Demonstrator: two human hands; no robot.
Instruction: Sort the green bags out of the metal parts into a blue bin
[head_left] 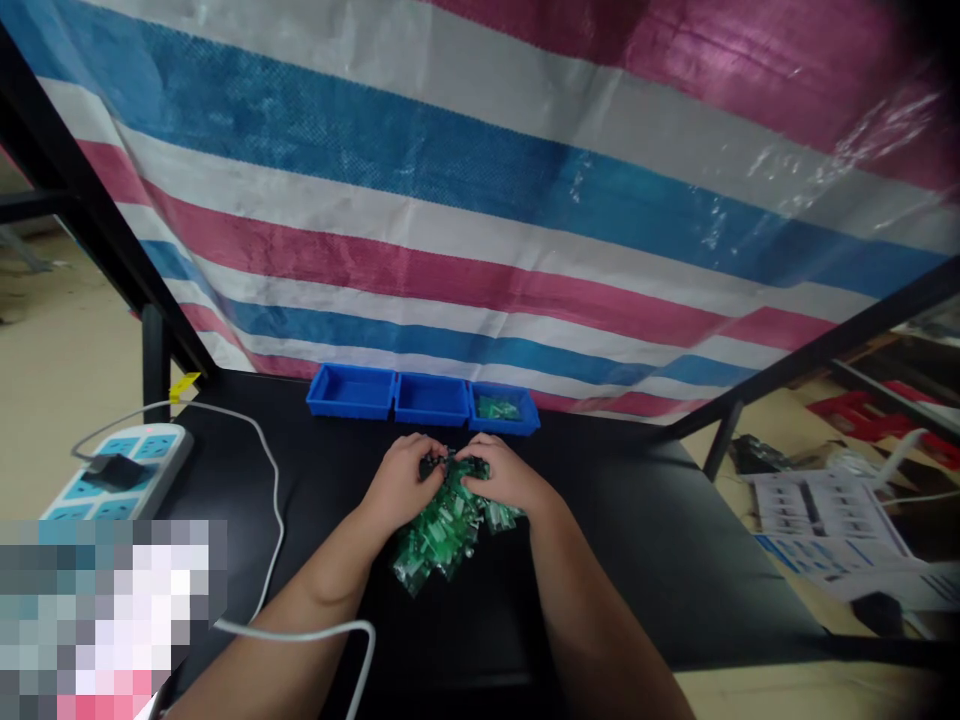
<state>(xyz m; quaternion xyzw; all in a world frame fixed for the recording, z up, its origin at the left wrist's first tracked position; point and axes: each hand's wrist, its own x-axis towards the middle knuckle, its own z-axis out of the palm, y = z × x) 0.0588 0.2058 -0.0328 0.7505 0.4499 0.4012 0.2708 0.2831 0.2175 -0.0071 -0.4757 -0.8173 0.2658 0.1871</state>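
Note:
A pile of small green pieces, some in clear plastic, (442, 530) lies on the black table (615, 530). My left hand (407, 480) curls round the upper left side of the pile, its thumb and fingers closed toward some dark and green pieces. On the upper right side, my right hand (502, 472) is bent over the pile in the same way, its fingertips on the pieces. Both hands are close together. Beyond them stand three blue trays in a row: the left tray (351, 408), the middle tray (431, 415) and the right tray (506, 425), which holds several green pieces.
A white power strip (171, 465) with a black plug sits at the left edge, and a white cable (276, 485) runs across the table's left side. Behind the trays hangs a striped sheet (450, 200). Black frame bars (724, 440) rise at the sides.

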